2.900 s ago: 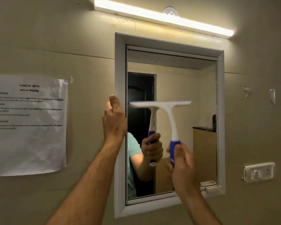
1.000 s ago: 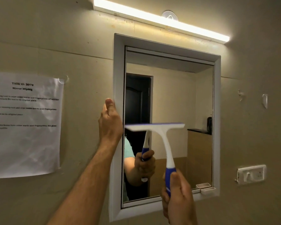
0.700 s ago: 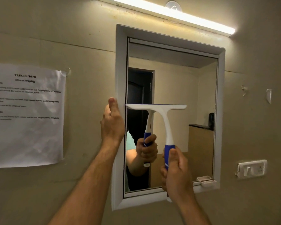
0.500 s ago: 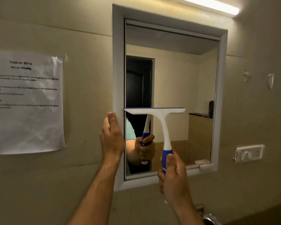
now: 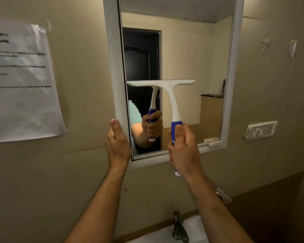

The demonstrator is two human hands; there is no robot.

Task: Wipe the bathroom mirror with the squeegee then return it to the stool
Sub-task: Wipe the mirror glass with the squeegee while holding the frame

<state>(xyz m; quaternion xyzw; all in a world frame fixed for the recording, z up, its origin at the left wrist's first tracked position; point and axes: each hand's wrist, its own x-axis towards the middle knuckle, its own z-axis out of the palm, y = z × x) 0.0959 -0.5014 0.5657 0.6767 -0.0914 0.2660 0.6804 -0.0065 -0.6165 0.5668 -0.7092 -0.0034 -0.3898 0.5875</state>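
A white-framed mirror (image 5: 186,50) hangs on the beige wall. My right hand (image 5: 183,148) grips the blue handle of a white squeegee (image 5: 167,88), whose blade lies flat across the left half of the glass, about mid-height. My left hand (image 5: 117,142) holds the lower left side of the mirror's frame, thumb up along its edge. The glass reflects the squeegee, an arm and a dark doorway. The stool is out of sight.
A printed paper sheet (image 5: 21,79) is taped to the wall at left. A switch plate (image 5: 261,129) sits right of the mirror, with small wall hooks (image 5: 292,49) above it. A tap (image 5: 178,227) and a white basin (image 5: 165,234) lie below.
The squeegee swept down the glass, went back up, and is coming down again. My left hand slid lower on the frame. The view tilted down, bringing the tap and basin into sight.
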